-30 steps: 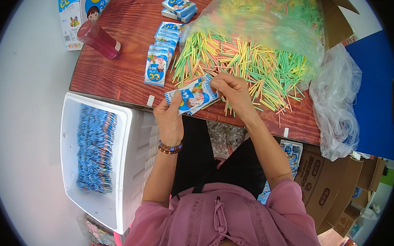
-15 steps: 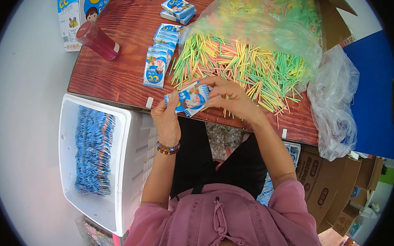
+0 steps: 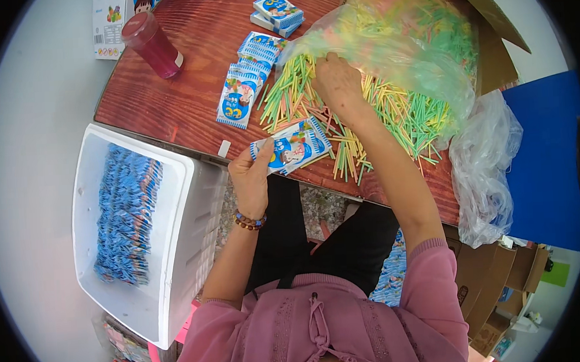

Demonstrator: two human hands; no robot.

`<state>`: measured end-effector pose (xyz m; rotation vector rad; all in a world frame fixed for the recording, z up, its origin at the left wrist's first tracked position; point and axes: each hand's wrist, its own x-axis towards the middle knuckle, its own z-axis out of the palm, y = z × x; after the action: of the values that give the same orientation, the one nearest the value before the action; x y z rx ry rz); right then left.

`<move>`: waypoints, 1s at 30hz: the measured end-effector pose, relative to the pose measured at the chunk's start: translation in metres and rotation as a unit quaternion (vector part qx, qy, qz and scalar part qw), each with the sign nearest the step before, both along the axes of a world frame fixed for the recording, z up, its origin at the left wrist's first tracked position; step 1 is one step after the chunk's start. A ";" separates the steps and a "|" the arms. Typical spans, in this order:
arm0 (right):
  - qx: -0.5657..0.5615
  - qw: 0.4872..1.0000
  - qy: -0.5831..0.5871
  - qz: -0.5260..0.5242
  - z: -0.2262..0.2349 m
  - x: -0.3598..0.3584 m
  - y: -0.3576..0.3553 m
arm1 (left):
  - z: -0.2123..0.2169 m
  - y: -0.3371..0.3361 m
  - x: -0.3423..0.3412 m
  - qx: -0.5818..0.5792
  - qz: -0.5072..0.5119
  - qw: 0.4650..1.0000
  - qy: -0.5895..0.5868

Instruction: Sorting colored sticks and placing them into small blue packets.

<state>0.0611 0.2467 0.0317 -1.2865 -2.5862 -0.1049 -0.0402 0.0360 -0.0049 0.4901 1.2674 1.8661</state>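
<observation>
In my left hand [image 3: 249, 176] is a blue-and-white packet [image 3: 293, 147], its lower left end pinched between thumb and fingers above the table's front edge. A few thin sticks show along the packet's lower side. My right hand [image 3: 339, 86] reaches over a loose pile of thin pastel sticks [image 3: 398, 110] in yellow, green and pink. Its fingers bend down into the pile and are hidden, so what they grip does not show. More flat packets [image 3: 241, 95] lie overlapping in a row left of the pile.
Clear plastic [image 3: 361, 39] partly covers the sticks. Two small boxes [image 3: 278, 12] and a red-lidded jar [image 3: 153, 47] stand farther back. A white bin [image 3: 176, 252] at left holds many blue packets. A crumpled plastic bag [image 3: 486, 164] hangs over the right edge beside cardboard boxes [image 3: 485, 282].
My right hand has let go of the packet and moved forward onto the stick pile. My left hand keeps the packet, now held a little farther right. The whole view has shifted slightly.
</observation>
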 end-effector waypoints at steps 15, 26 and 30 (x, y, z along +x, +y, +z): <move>-0.006 0.999 0.008 0.031 -0.009 0.006 0.003 | -0.002 -0.001 -0.002 0.008 -0.024 1.000 0.003; -0.276 0.940 0.202 0.006 0.016 0.039 -0.006 | 0.000 0.004 -0.004 -0.003 -0.019 0.999 -0.026; -0.436 0.732 0.521 0.045 0.006 0.048 -0.035 | 0.009 0.008 -0.002 0.057 -0.005 0.987 -0.148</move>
<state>0.1093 0.2121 0.0382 -0.9171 -1.5966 1.5343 -0.0421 0.0442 0.0046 0.2652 0.9652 1.9269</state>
